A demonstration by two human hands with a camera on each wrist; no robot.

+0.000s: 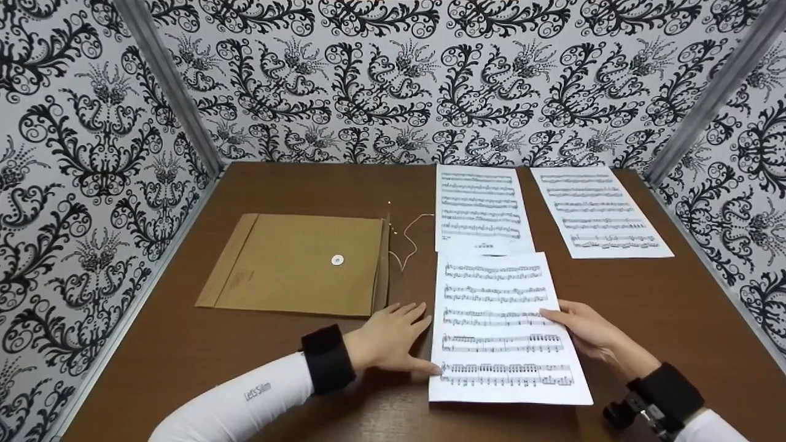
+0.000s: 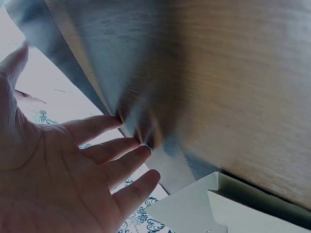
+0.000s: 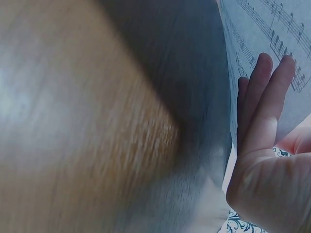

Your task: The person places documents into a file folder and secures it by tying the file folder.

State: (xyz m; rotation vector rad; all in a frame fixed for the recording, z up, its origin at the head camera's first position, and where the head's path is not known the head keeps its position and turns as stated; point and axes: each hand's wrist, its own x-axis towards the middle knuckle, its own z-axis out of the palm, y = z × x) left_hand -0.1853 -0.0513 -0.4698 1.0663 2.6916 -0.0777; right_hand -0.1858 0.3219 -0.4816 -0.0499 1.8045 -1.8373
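Observation:
A sheet of printed music (image 1: pixel 500 328) lies nearest me on the brown table (image 1: pixel 675 307). My left hand (image 1: pixel 393 341) rests flat beside the sheet's left edge with its fingers straight, and its thumb touches the lower left corner. In the left wrist view the left hand (image 2: pixel 73 165) is spread open above the wood. My right hand (image 1: pixel 589 334) meets the sheet's right edge, with one digit lying on the paper. The right wrist view shows the right hand (image 3: pixel 262 145) with its straight fingers against the sheet of music (image 3: pixel 272 29).
A brown envelope (image 1: pixel 295 264) with a white button lies to the left, and its string (image 1: pixel 411 236) trails loose toward the sheets. Two more music sheets (image 1: pixel 479 209) (image 1: pixel 599 212) lie farther back. Patterned walls (image 1: pixel 92 153) close in the table on three sides.

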